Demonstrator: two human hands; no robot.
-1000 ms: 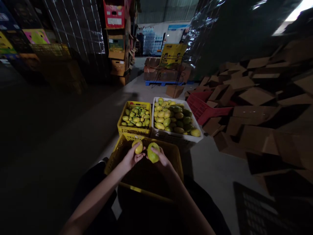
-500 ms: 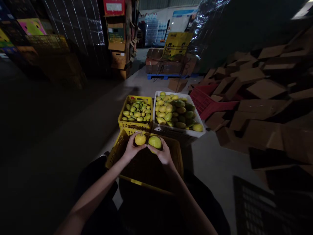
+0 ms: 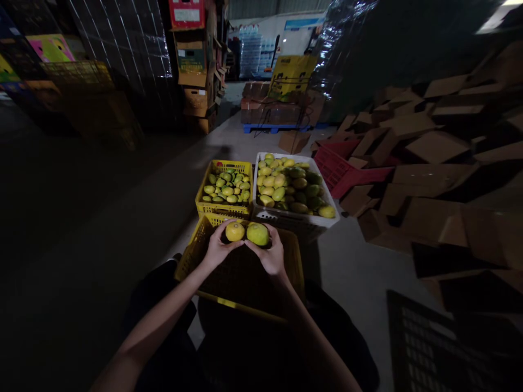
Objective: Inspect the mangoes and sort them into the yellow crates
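Over the near yellow crate [image 3: 303, 272], my left hand [image 3: 216, 246] holds a yellow fruit [image 3: 235, 232] between thumb and fingers. Close beside it, my right hand [image 3: 273, 253] grips a larger yellow-green fruit [image 3: 257, 234]. The thumbs nearly meet between the two fruits. Behind the hands stands a smaller yellow crate [image 3: 224, 208] with green and yellow fruits. To its right, a white crate [image 3: 297, 218] is piled with similar fruits, partly in shadow. The inside of the near crate is dark.
A red crate [image 3: 335, 167] leans beside a large heap of cardboard boxes [image 3: 439, 147] at the right. Farther back are a blue pallet [image 3: 273, 128] with boxes and a tall stack of cartons [image 3: 195, 100]. A dark slotted crate [image 3: 420, 343] lies at the lower right.
The right-hand fruit has turned slightly in my fingers and sits a little higher. My left hand still holds its yellow fruit. The view has shifted slightly.
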